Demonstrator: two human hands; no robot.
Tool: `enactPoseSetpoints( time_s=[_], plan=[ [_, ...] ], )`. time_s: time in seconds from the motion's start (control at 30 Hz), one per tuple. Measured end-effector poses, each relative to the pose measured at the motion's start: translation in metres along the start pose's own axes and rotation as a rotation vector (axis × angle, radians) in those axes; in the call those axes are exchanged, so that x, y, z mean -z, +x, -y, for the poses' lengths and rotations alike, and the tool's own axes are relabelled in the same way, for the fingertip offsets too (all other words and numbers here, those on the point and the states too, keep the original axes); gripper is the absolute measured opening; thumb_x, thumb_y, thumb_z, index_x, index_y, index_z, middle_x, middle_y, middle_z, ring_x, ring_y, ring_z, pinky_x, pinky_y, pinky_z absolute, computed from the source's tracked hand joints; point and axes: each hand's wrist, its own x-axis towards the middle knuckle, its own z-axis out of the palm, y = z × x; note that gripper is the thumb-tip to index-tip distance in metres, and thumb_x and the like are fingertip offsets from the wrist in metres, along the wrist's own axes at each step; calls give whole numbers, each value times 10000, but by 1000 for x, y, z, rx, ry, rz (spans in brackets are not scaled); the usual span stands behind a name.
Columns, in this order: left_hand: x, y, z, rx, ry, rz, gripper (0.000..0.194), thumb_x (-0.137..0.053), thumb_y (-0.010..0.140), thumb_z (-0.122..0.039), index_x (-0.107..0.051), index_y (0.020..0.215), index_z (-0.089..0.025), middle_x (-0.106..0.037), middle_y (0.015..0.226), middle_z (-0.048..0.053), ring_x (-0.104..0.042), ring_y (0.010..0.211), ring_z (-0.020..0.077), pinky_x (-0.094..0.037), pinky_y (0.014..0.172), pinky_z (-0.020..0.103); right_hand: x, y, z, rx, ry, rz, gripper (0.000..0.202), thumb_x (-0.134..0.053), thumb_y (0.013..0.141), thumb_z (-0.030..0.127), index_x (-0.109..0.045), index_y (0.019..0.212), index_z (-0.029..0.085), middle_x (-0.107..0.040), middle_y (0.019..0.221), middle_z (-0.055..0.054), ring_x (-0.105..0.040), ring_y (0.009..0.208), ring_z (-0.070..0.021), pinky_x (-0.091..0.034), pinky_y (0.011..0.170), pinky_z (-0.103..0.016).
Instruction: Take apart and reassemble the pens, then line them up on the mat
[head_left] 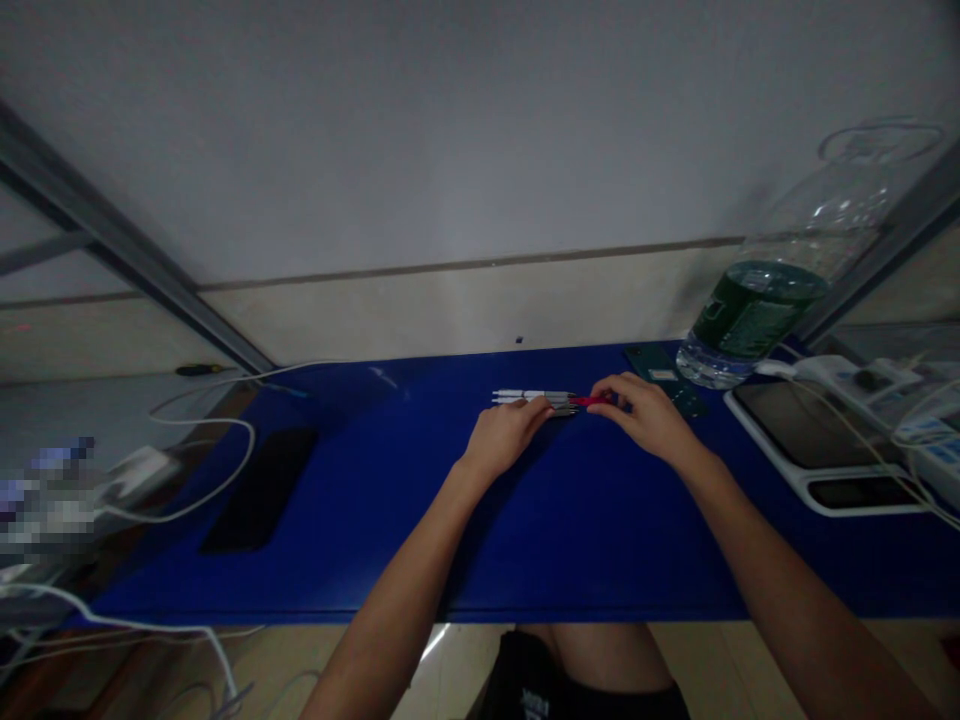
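Several slim white and grey pens (534, 394) lie side by side near the back of the blue table (585, 530). My left hand (508, 432) is over their near side, its fingers closed on the pens and hiding part of them. At the pens' right end, my right hand (636, 408) pinches a small red piece (589, 401) between thumb and fingers. The red piece touches or nearly touches the pen ends; whether it is a cap, a clip or part of a pen I cannot tell.
Behind my right hand lies a green circuit-board-like sheet (664, 374). A large water bottle (750, 315) and a kitchen scale (817, 430) stand at the right, with white cables around. At the left are a black phone (261, 488) and a white cable (244, 455).
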Motion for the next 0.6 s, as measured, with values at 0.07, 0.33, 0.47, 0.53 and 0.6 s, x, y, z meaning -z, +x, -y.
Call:
enactPoseSetpoints(
  time_s=[0.07,0.33,0.47,0.53,0.6],
  plan=[
    [-1,0,0,-3,-8,-2,411,-286,1069,-461,-611,1232,-269,-736,1010,59,-699,879,207,-505,751,284,1,0,1,18,5,0,183,-626,932,419,-679,980,250,-694,940,-77,-613,837,-247,-483,746,-368],
    [-1,1,4,-2,10,-2,376,-307,1066,-451,-603,1222,-279,-739,1055,48,-702,908,210,-501,741,278,1,0,1,86,-6,-20,129,-616,946,362,-673,977,251,-701,959,-72,-600,921,-268,-476,809,-394],
    [0,0,6,4,16,-12,364,-315,1067,-439,-603,1222,-279,-736,1080,50,-699,923,206,-495,745,272,0,1,2,72,3,-42,135,-623,941,369,-677,966,248,-706,951,-76,-610,903,-268,-481,800,-395],
    [1,0,6,6,14,-4,368,-315,1067,-441,-610,1208,-273,-737,1071,52,-698,917,203,-494,746,269,0,1,3,66,7,-38,138,-626,939,378,-675,960,251,-709,949,-73,-614,891,-265,-486,806,-401],
    [0,0,5,0,18,3,385,-304,1067,-454,-614,1200,-270,-738,1049,53,-699,905,207,-495,736,271,0,1,4,63,15,-32,141,-625,940,386,-674,959,255,-710,947,-69,-616,884,-262,-491,804,-403]
  ],
)
